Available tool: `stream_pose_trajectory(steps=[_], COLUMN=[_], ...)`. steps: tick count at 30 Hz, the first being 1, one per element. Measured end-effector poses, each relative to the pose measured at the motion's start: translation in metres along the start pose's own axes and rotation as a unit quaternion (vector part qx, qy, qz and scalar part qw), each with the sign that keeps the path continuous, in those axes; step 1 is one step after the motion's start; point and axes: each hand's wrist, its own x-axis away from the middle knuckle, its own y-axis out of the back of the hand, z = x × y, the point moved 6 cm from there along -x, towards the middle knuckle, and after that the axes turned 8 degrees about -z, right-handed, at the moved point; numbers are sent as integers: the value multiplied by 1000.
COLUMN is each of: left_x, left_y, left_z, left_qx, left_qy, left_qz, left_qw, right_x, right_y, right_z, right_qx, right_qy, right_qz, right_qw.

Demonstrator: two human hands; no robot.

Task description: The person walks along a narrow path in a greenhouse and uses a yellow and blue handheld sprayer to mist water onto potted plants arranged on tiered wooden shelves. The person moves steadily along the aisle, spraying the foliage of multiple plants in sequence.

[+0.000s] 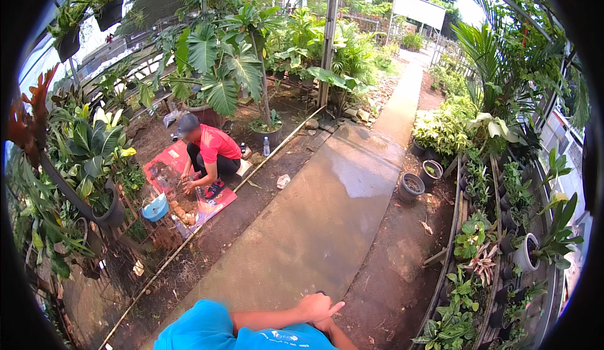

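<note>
My left hand (315,307) is in front of my body at the bottom, its thumb sticking out to the right. Just below it, my right hand (323,323) shows only in part, overlapped by the left one. A small dark object (321,293) peeks out at the far side of my left hand; too little of it shows to name it. Whether either hand grips something is hidden. Under my hands lies my blue shirt (278,338), which bears printing. A wet concrete path (302,236) stretches ahead of me.
Left of the path, a person in a red shirt (219,143) squats on a red printed sheet (226,202), hands in loose soil (177,187). Near them are a blue basin (155,207) and a water bottle (266,147). A bamboo pole (245,183) edges the path. Pots (411,187) stand right.
</note>
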Motion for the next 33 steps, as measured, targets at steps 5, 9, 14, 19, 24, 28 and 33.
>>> stream_pose_trajectory(steps=[5, 9, 14, 19, 24, 28, 33], left_x=[-13, -14, -57, -70, -35, -35, 2], left_y=[-35, -61, -89, -100, -109, -63, 9], left_z=[33, 44, 39, 39, 70, 97, 164], left_qx=[-40, -86, -105, -76, -107, -15, 114], left_qy=[-20, -133, -117, -123, -124, -31, 105], left_qz=[6, -2, 21, -15, 44, -58, -196], left_qw=[999, 987, 987, 989, 986, 998, 968], right_x=[-8, -5, 3, 0, -4, -11, -38], right_y=[-4, -1, 6, 3, -8, -8, -5], right_z=[5, 4, 3, -27, -5, 13, 32], right_qx=[11, 14, 22, 14, 49, 126, 185], right_qy=[10, 14, 72, -109, 114, 103, -56], right_qz=[15, 16, -3, 19, 27, 8, 36], right_qw=[1000, 1000, 997, 994, 992, 987, 981])
